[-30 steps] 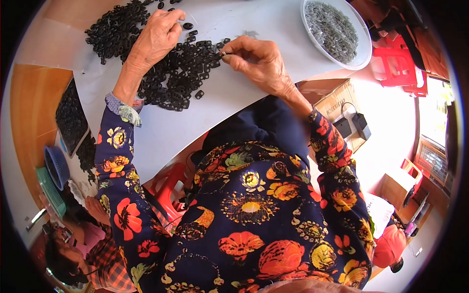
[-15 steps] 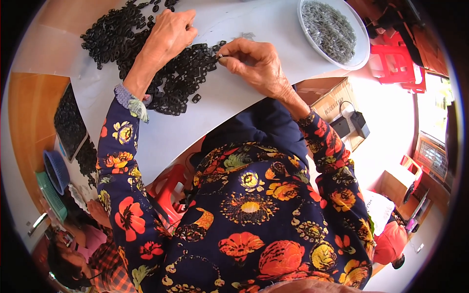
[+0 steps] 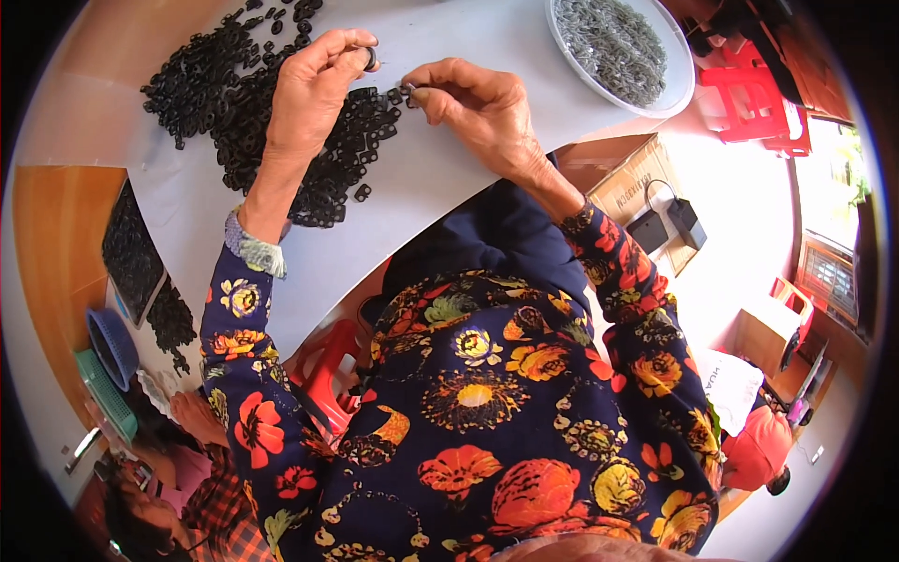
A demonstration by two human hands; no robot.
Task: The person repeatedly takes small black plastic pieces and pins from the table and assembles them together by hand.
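Observation:
My left hand (image 3: 314, 89) is raised over a heap of small black plastic pieces (image 3: 248, 112) on the white table (image 3: 449, 178). Between its thumb and forefinger it pinches one black ring-shaped piece (image 3: 371, 58). My right hand (image 3: 478, 108) is just to the right of it, fingertips pinched on a tiny metal part (image 3: 410, 87) at the edge of the heap. The two hands nearly meet above the pile.
A white bowl (image 3: 676, 89) of small grey metal parts stands at the far right of the table. A red stool (image 3: 758, 98) and a cardboard box (image 3: 623, 183) are beyond. Another person (image 3: 178, 468) sits low at the left beside baskets (image 3: 108, 342) and more black pieces.
My left hand has lifted off the heap and come right toward the right hand, now with a black piece pinched in it. The right hand has stayed almost in place.

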